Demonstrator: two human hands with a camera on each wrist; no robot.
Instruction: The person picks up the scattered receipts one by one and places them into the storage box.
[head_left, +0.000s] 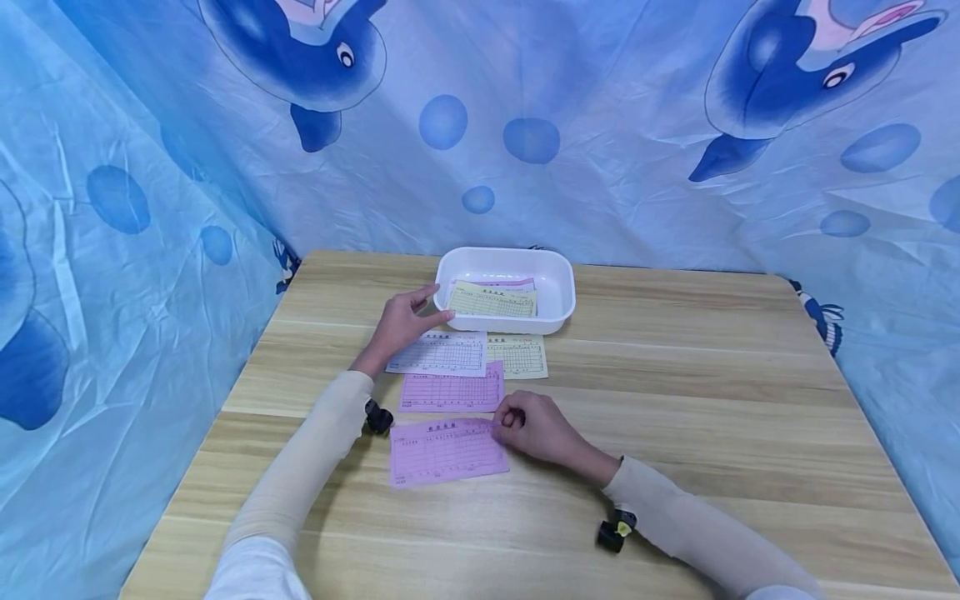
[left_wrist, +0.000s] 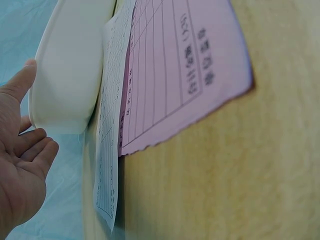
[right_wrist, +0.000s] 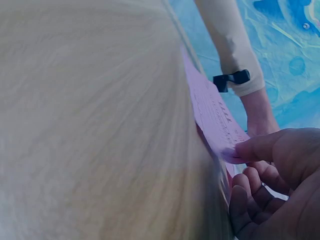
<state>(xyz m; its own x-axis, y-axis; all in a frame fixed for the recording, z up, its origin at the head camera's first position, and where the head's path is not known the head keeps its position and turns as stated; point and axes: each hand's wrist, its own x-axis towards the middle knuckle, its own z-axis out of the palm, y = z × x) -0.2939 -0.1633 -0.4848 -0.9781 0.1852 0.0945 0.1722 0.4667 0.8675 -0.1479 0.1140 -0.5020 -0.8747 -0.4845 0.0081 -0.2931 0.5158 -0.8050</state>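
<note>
A white plastic tray (head_left: 557, 292) stands at the back of the table, with yellow and pink printed slips inside. My left hand (head_left: 405, 321) touches its left front corner, fingers loosely bent, as the left wrist view also shows. Between thumb and fingers, my right hand (head_left: 542, 427) pinches the upper right corner of a pink receipt slip (head_left: 446, 454). In the right wrist view that slip (right_wrist: 212, 110) is lifted slightly at the pinched corner. Another pink slip (head_left: 450, 393) lies just beyond it, partly under a white slip (head_left: 438, 357). Right of those is a yellow slip (head_left: 521, 358).
The wooden table (head_left: 712, 400) extends to both sides. A blue dolphin-patterned cloth (head_left: 600, 192) hangs behind it and along the left. Small black cameras (head_left: 615, 532) are strapped to both wrists.
</note>
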